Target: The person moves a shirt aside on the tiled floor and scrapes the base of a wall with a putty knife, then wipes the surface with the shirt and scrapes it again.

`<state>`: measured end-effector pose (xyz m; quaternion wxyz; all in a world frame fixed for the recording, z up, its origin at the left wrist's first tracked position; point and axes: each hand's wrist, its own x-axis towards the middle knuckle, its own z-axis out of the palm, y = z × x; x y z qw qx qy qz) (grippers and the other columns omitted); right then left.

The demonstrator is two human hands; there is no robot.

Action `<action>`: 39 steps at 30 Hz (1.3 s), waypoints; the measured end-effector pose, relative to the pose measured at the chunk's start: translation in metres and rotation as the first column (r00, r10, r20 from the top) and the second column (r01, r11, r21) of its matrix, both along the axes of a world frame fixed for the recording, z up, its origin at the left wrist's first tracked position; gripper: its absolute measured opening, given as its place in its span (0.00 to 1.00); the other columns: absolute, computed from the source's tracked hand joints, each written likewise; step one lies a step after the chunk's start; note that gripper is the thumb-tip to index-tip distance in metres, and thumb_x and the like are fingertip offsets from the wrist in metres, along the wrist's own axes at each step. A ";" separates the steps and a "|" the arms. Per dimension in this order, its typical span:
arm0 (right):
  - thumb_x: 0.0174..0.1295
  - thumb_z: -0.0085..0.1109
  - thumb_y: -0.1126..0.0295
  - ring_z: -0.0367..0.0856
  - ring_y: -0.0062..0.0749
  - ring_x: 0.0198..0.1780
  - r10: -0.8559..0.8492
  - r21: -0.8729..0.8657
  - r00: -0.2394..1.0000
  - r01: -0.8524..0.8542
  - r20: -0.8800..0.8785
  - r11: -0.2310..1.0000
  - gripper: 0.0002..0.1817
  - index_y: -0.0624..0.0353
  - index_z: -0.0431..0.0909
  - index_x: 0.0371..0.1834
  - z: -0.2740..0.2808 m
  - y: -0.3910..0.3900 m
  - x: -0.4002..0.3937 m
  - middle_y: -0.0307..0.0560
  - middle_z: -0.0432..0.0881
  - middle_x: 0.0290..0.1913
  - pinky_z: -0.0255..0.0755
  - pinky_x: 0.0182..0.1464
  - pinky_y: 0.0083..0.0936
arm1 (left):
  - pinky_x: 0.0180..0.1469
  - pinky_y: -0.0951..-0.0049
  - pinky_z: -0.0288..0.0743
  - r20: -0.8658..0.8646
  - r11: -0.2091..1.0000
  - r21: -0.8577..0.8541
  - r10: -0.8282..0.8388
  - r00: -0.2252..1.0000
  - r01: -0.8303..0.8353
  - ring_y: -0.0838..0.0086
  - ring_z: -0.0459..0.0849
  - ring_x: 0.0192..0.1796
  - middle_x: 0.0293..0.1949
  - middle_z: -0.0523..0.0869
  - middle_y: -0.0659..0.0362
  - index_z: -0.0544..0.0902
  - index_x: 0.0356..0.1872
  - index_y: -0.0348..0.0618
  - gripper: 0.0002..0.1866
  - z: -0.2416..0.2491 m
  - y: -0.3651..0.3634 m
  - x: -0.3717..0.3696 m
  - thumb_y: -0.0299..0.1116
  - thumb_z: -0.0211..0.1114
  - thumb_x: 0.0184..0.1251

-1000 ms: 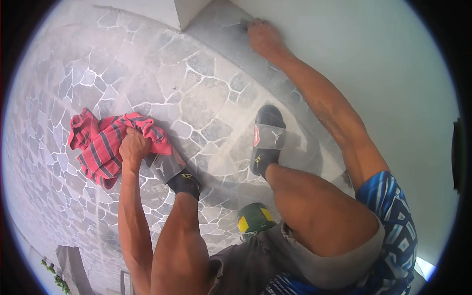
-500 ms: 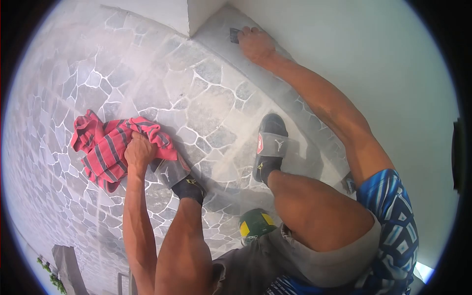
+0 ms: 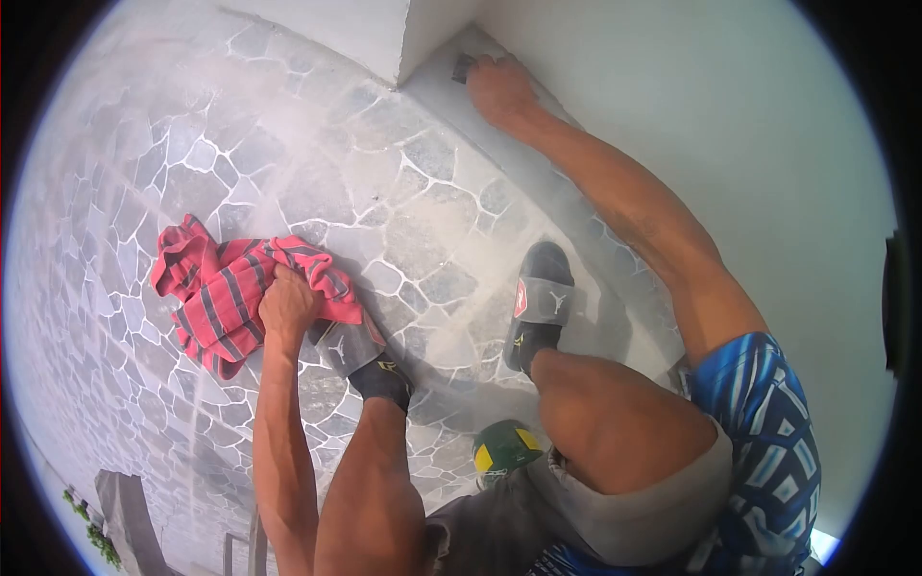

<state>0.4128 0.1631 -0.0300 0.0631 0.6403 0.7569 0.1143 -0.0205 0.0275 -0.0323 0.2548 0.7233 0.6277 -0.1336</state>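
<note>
A red cloth with dark stripes (image 3: 223,307), which looks like a shirt, is bunched under my left hand (image 3: 290,303). The fingers are closed on its near side, over the stone paving beside my left sandal (image 3: 351,348). At the top, my right hand (image 3: 503,90) is closed on a small dark flat piece (image 3: 464,68). That piece lies against the grey strip (image 3: 437,89) along the foot of the wall, near the corner. Its far part is hidden by the fingers, and I cannot tell whether it is a scraper or an abrasive pad.
Irregular grey paving stones with white joints (image 3: 432,154) spread across the floor. A smooth pale wall (image 3: 730,163) runs along the right, and a white corner (image 3: 400,77) juts out above. Between my legs stands a green and yellow container (image 3: 504,447). My right sandal (image 3: 541,293) is on the paving.
My right hand and the dark piece have shifted slightly toward the wall corner. My left hand keeps hold of the cloth. The whole view has slid a little.
</note>
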 end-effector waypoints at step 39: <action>0.61 0.54 0.71 0.83 0.45 0.47 -0.148 -0.167 0.989 0.147 0.004 0.975 0.11 0.61 0.81 0.44 0.014 -0.048 0.028 0.54 0.81 0.47 0.82 0.47 0.36 | 0.44 0.49 0.82 -0.038 0.999 -0.014 -0.048 0.998 0.048 0.41 0.87 0.40 0.33 0.86 0.35 0.68 0.40 0.30 0.23 0.002 -0.003 0.001 0.44 0.59 0.61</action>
